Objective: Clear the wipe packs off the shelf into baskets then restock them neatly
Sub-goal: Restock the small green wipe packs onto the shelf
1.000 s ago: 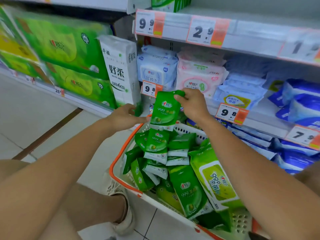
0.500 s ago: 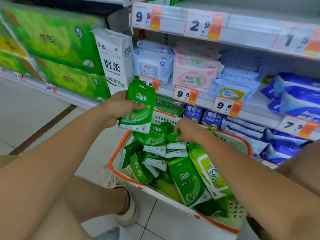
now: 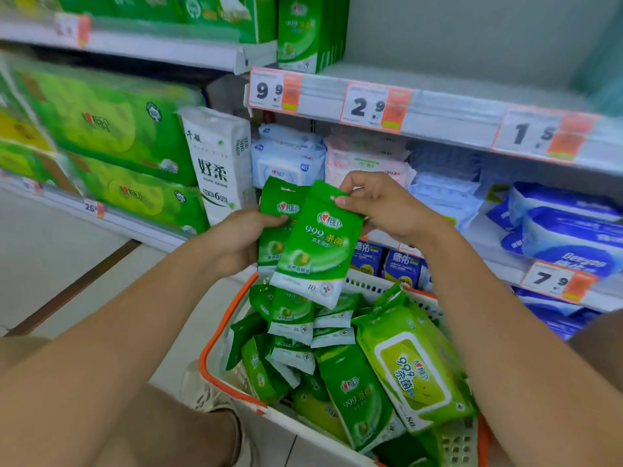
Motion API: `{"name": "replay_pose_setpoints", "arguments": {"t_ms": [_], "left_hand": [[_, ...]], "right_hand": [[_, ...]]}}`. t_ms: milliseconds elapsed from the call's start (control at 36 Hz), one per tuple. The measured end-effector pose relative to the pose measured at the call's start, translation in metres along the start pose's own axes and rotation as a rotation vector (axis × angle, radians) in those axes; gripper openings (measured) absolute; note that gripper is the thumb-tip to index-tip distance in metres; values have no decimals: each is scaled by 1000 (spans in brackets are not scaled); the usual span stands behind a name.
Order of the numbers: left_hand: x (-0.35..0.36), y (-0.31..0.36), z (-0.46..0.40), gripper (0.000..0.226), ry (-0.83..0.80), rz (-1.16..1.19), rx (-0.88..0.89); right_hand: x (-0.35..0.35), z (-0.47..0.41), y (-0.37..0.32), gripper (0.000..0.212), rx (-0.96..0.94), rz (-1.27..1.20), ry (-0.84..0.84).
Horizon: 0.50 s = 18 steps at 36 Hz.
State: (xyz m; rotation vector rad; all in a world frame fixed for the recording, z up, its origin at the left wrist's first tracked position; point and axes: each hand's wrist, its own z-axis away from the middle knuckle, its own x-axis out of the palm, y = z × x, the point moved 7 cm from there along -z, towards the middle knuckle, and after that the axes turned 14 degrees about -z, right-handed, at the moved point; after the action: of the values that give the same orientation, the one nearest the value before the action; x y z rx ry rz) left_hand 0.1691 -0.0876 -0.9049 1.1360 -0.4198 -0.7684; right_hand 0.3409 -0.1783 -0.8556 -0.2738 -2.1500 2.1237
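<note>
- Since half a second ago: right hand [image 3: 387, 207] lifted out of the basket [image 3: 219, 335] with a second small green wipe pack [image 3: 318, 244], now brought up against the first pack [image 3: 274, 210] held by the left hand [image 3: 236, 241].
- Left hand: fingers curled round the rear pack's left edge, thumb across its front near the logo.
- Right hand: fingers pinching the front pack by its top right corner, close to the hang-hole tab.
- Both packs raised above the basket, overlapping, front one tilted slightly; many more small packs and one large flip-lid pack [image 3: 414, 372] heaped loose in the basket below.
- Handling, by judgement: light, soft foil pouches, floppy and somewhat slick; likely to slide against each other when stacked. Best taken by the flat sealed edges or squeezed across the middle as a squared-up bundle, not by one corner alone.
- Probable step: gathering packs into an aligned stack for restocking; most of the load not yet shelved.
- Surface and room: shop aisle, pale tiled floor [image 3: 60, 251], basket with orange rim standing on it beside a shoe. Upper shelf [image 3: 472, 85] largely bare behind price tags reading 9.9, 2.9, 1.5; a few green boxes at its left end. Lower shelves packed with blue and pink wipe packs; green tissue bundles to the left.
</note>
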Motion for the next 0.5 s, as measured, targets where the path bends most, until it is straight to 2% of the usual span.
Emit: {"name": "replay_pose_setpoints", "arguments": {"t_ms": [83,111,167,222,278,306,361,417,444,500], "left_hand": [[19,3,11,44,-125,105,-27],[25,5,16,50,-172,108,-14],[28,7,21,48,-188,31,28],[21,5,20,47,-98,-98,71],[2,6,14,47,71,-215,113],[-10,6,11,47,169,-255,128],[-31,3,7,50,288,-254,103],[-46,-5,4,41,315,-223,53],[-53,-8,4,39,322,-228,41],[-63,-11,6,43,357,-243,43]], "right_hand": [[-1,-6,3,15,-73,-34,107],[0,-7,2,14,-109,-19,151],[4,-7,3,11,-179,-35,266],[1,-12,19,18,-177,-132,417],[0,-17,50,34,-43,-185,563],[4,-21,68,38,52,-143,568],[28,-21,101,47,281,146,354],[57,-11,140,81,481,460,81],[69,-2,153,102,539,499,24],[87,10,176,129,598,447,26]]}}
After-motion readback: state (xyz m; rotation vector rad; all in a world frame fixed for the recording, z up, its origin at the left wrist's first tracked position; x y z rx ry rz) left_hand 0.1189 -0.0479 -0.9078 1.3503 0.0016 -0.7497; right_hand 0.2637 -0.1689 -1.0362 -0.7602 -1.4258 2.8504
